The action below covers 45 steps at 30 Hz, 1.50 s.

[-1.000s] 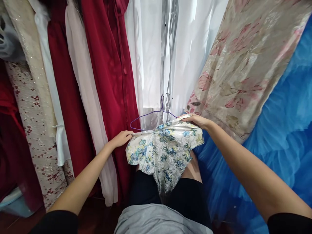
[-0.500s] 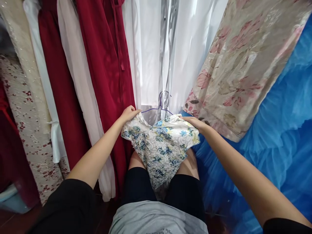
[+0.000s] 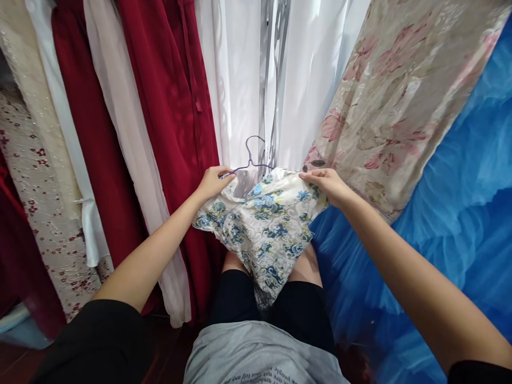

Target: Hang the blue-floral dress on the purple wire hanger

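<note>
A white blouse [image 3: 268, 224] with a blue and green floral print hangs in front of my lap on a thin purple wire hanger [image 3: 250, 160]. The hanger's hook points up and away from me; its arms run into the blouse's shoulders. My left hand [image 3: 218, 182] is closed on the left shoulder, with the thumb over the fabric beside the hanger arm. On the other side, my right hand [image 3: 326, 184] pinches the right shoulder fabric between thumb and fingers. The blouse's lower part droops between my thighs.
Red dresses [image 3: 168, 106] and pale gowns hang close on the left. White fabric [image 3: 240, 80] with grey ribbons hangs ahead. To the right are a beige floral dress [image 3: 384, 106] and blue tulle [image 3: 448, 229]. A light-blue tub [image 3: 24, 328] stands on the floor at lower left.
Both hands have lifted the blouse slightly. The hanger has tilted, its hook swinging to the left. My right hand's fingers have closed into a pinch on the shoulder.
</note>
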Motion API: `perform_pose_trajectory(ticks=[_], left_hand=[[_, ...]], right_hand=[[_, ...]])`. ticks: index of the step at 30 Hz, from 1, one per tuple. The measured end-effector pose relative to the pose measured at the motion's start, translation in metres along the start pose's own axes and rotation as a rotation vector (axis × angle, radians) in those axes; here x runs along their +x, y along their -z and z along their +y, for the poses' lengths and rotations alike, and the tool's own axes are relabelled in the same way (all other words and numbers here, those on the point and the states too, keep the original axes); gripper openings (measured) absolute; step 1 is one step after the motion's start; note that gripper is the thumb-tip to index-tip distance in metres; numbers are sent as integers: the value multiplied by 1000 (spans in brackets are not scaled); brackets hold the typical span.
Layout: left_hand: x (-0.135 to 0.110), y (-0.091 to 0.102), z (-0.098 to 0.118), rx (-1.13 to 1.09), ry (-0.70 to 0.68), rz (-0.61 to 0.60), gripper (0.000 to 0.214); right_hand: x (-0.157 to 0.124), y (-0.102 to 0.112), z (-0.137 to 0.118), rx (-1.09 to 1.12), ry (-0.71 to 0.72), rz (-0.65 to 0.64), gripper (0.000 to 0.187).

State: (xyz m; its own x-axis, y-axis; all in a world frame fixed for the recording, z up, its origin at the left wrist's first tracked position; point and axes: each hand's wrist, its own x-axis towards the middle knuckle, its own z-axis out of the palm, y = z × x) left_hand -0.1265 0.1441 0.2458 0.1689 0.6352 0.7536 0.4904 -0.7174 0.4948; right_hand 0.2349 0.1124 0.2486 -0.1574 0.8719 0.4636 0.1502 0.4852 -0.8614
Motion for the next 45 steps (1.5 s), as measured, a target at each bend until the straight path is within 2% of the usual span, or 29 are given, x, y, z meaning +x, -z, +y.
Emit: perform_pose_trajectory(ticks=[2,4,6,8,9,11,13,15,17,20,23,25,27,29,31,34,39,43,45], left_hand=[[-2,-5,-4,-12,20,98,25],[-7,-12,-3,-46,61,188,23],[-14,-22,5,-87,63,241,27],[-21,-33,19,-156,16,292,32],[-24,-38,28,-208,-6,324,34],[-29,-46,46,-340,-13,364,38],[-34,-52,64,-501,15,335,40],[-40,-54,81,-683,45,236,40],[-45,-54,96,-857,66,114,39],[-51,-52,113,-1031,60,19,36],[-56,-51,122,-1108,42,6,37],[-58,-53,127,-1097,50,-21,38],[-59,-55,130,-1057,55,-22,35],[-58,-57,130,-1034,55,33,31],[-55,-58,125,-1049,60,137,28],[-53,-60,113,-1095,80,247,27],[-56,-70,109,-1077,106,267,31],[-56,-76,109,-1073,81,318,30],[-55,-78,108,-1081,78,293,30]], right_hand=[[-17,-20,-23,-48,64,-187,29],[-40,-47,-43,-46,105,-444,22],[-60,-73,-57,24,99,-709,34],[-73,-95,-62,93,116,-855,44],[-74,-103,-61,117,145,-866,49],[-70,-109,-54,129,231,-771,58],[-59,-106,-39,64,302,-578,66],[-47,-97,-21,-74,346,-422,74],[-40,-89,-4,-211,419,-382,75],[-39,-82,12,-300,587,-329,51],[-40,-79,16,-326,658,-85,37],[-37,-77,17,-361,620,-17,29],[-35,-72,20,-389,535,-54,30],[-35,-65,25,-418,461,-55,38],[-40,-58,34,-463,442,43,38],[-52,-48,47,-516,450,152,38],[-76,-33,64,-452,405,156,38],[-96,-17,71,-403,382,262,31],[-104,-10,70,-395,349,262,27]])
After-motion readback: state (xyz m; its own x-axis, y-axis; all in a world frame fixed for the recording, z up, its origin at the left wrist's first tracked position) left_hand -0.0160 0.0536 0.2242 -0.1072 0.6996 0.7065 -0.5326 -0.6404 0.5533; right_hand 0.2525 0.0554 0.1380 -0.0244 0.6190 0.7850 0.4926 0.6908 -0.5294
